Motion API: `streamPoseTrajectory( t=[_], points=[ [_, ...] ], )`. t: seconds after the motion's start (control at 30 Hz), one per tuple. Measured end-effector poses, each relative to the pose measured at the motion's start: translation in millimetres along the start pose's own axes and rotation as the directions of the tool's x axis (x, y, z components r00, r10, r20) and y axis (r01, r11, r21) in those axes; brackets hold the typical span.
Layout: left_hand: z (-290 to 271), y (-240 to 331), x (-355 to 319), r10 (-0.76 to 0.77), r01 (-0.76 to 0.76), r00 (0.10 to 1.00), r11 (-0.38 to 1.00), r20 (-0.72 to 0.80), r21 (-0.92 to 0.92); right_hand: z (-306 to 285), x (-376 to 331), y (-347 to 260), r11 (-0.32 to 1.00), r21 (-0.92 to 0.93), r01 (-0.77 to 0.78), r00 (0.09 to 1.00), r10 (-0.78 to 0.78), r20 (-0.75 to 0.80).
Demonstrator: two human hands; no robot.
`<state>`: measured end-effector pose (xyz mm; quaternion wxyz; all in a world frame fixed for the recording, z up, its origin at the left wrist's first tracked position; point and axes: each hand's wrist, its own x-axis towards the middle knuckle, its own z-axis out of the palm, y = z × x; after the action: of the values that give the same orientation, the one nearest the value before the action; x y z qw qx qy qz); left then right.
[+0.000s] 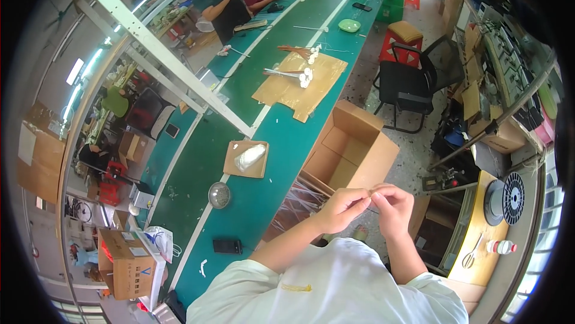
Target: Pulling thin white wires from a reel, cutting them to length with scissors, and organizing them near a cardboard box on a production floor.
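Note:
My left hand [342, 210] and my right hand [393, 209] meet in front of my chest, fingertips pinched together. Whatever lies between them is too small to make out. Below and left of the hands, a heap of thin pale and reddish strands [297, 207] shows beside the green bench. Just beyond the hands stands an open cardboard box [344, 150]. On the bench [299, 144], a flat cardboard sheet [326, 75] carries bundles of thin wires with white ends [304, 77]. Nearer me are a shallow cardboard tray [230, 171] with a clear plastic bag [250, 156] and a round metal bowl [219, 195].
A black phone-like device [227, 245] lies at the bench's near end. A white metal frame post [162, 48] slants over the bench. To the right are a black chair [407, 93] and a wooden shelf with a spool [503, 199] and scissors [472, 252]. Two people work at the far left.

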<state>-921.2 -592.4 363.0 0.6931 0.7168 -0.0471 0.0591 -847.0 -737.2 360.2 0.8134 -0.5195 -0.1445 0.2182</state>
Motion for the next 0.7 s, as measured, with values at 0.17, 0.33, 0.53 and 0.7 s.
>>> streamPoseTrajectory(
  t=[0.17,0.33,0.53,0.7],
  points=[
    [4.5,4.3,-3.4,-0.068,0.062,0.994,0.996,-0.084,-0.07,12.9,0.5,-12.1,0.59,-0.569,0.573,0.797,-0.563,0.219],
    [4.9,1.7,-3.5,-0.046,0.036,0.989,0.997,-0.139,-0.072,14.8,1.5,-22.5,0.368,-0.632,0.682,0.698,-0.586,0.412],
    [1.4,50.4,-2.9,0.06,-0.119,0.977,0.949,-0.206,-0.291,30.6,-7.6,15.7,0.852,-0.288,0.438,0.891,-0.369,0.265],
    [-98.8,121.5,2.7,0.208,-0.501,0.747,0.801,-0.632,-0.328,-27.3,20.2,28.7,0.921,-0.303,-0.245,0.686,0.385,0.617]
  ],
)
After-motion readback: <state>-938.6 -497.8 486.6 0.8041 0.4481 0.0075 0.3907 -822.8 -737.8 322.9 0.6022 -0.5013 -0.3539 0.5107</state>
